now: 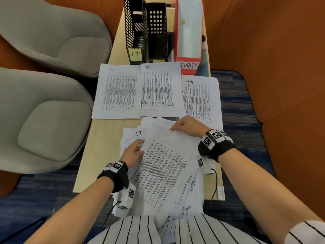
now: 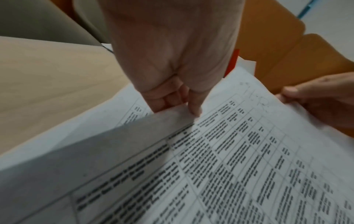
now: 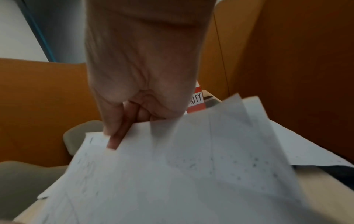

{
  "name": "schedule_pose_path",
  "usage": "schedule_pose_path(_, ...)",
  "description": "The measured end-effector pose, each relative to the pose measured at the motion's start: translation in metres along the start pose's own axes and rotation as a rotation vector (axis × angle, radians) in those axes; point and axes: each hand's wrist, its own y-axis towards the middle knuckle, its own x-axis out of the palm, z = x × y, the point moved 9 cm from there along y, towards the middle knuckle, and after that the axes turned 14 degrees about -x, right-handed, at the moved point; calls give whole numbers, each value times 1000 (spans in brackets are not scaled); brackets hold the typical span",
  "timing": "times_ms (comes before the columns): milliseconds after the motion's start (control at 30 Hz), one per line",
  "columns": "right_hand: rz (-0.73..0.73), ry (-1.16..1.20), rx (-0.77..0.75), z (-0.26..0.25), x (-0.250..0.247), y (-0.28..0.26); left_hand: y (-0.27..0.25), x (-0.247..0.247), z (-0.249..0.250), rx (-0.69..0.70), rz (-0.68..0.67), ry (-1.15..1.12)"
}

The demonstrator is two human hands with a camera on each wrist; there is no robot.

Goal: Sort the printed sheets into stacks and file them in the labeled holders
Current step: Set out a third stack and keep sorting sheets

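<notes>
A loose pile of printed sheets (image 1: 163,173) lies on the near end of the narrow table (image 1: 103,138). My left hand (image 1: 135,150) pinches the left edge of the top sheet (image 2: 220,151), thumb on top. My right hand (image 1: 186,126) pinches that sheet's far corner (image 3: 172,151). Beyond the pile lie three sorted stacks: one headed I.T (image 1: 119,92), one headed H.R (image 1: 158,88), one headed Security (image 1: 198,97). Behind them stand a black mesh holder labelled IT (image 1: 135,32), a black perforated holder (image 1: 156,30) and a red-and-white holder labelled SECURITY (image 1: 189,34).
Two grey upholstered chairs (image 1: 49,110) stand close along the table's left side. Orange partition walls (image 1: 274,50) enclose the right and back. Blue patterned carpet (image 1: 233,95) shows to the right. The Security stack overhangs the table's right edge.
</notes>
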Motion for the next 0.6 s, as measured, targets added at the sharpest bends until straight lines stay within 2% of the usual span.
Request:
schedule_pose_path(100, 61, -24, -38, -4, -8, 1, 4, 2, -7, -31, -16, 73)
schedule_pose_path(233, 346, -202, -13, -6, -43, 0, 16, -24, -25, -112, 254, 203)
schedule_pose_path(300, 399, -287, -49, -18, -57, -7, 17, -36, -26, -174, 348, 187)
schedule_pose_path(333, 396, -314, -81, -26, -62, -9, 16, -38, -19, -162, 361, 175)
schedule_pose_path(400, 352, -372, -156, -51, -66, -12, 10, -32, 12, -23, 338, 160)
schedule_pose_path(500, 266, -442, -318, -95, -62, -14, -12, -17, 79, 185, 194, 16)
schedule_pose_path(600, 291, -446, -454, -128, -62, -15, -13, -20, 124, 200, 86, -287)
